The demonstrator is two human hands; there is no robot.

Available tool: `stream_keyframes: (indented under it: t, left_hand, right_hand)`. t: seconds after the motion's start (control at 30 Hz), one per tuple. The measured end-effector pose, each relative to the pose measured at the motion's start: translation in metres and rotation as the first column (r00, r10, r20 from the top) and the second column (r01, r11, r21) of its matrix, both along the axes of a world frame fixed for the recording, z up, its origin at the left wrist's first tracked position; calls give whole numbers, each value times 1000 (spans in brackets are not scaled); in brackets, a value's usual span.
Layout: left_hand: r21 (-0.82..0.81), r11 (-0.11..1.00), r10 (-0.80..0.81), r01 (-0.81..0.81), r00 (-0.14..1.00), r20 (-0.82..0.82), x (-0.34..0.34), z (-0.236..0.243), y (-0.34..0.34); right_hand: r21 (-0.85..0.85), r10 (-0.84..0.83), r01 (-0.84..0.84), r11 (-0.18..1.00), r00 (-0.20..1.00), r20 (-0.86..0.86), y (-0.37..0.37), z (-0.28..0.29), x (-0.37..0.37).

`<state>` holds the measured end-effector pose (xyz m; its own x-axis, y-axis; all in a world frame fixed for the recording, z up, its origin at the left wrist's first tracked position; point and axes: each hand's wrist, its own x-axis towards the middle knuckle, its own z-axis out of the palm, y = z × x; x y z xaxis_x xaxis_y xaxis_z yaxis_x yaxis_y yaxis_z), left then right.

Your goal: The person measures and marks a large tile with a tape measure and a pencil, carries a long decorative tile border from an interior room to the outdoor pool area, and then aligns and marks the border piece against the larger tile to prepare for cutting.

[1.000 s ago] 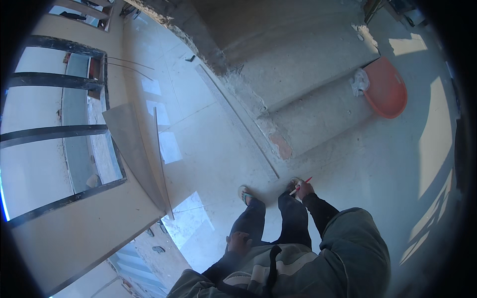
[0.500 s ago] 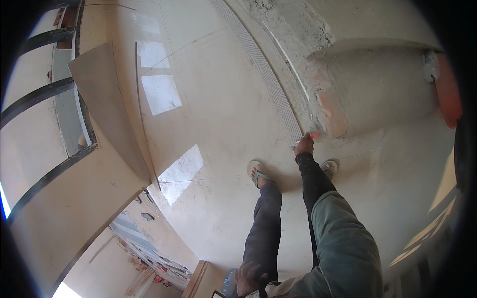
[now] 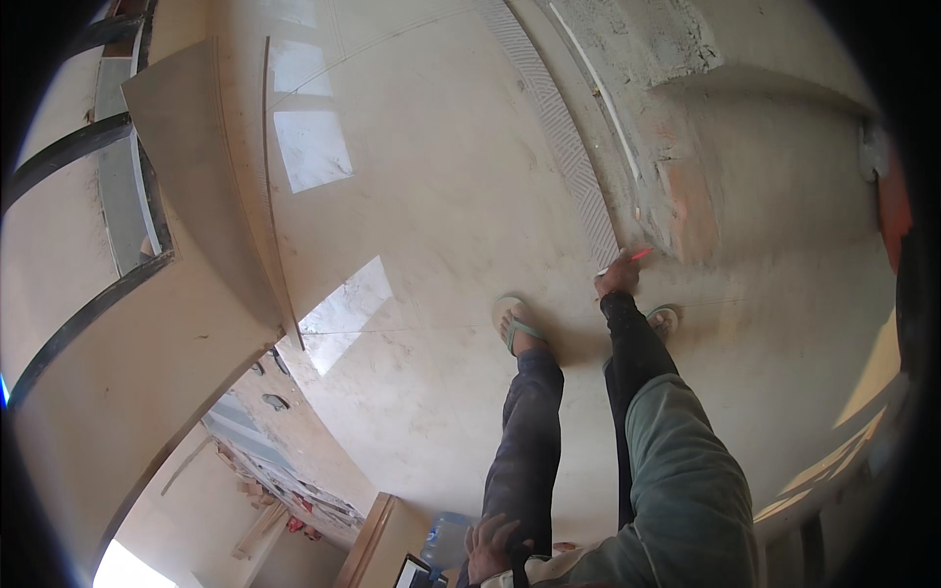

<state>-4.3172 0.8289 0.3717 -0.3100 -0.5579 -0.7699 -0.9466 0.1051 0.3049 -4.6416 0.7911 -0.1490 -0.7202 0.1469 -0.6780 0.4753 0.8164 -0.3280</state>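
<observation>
My right hand reaches down to the floor, closed around a slim red-and-white stick-like tool whose exact kind is too small to tell. Its red end sticks out on the right, and a pale end shows on the left. Just beyond the knuckles is the near end of a long, narrow patterned tile strip, which runs away along the floor. Fingers spread, my left hand rests on my left leg near the lower edge and holds nothing visible.
Rough cement and exposed brick edge a wall at the right. A brown board leans at the left by a dark-framed window. Near my left hand stand a clear plastic bottle and a wooden-edged piece. My sandalled feet flank my right arm.
The view has shifted slightly, so the strip and my right hand appear further right and higher. More of the plastic bottle shows. Both hands keep their poses.
</observation>
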Motion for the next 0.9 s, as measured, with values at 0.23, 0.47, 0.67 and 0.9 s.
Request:
stream_keyframes:
  t: [0.23, 0.47, 0.67, 0.9]
  left_hand:
    - [86, 996, -15, 10, 999, 52, -7, 16, -11]
    - [-15, 999, -32, 31, 994, -102, -15, 44, -26]
    - [209, 904, 426, -372, 808, -407, -34, 94, -95]
    - [772, 588, 791, -241, 373, -485, -130, 226, -273]
  right_hand:
    - [20, 653, -656, 755, 748, -120, -6, 130, 9]
    - [-202, 647, -654, 729, 754, -110, -65, 354, 14]
    - [-169, 718, -725, 668, 687, -114, -164, 564, -3]
    - [-661, 533, -298, 689, 826, 184, -299, 742, -48]
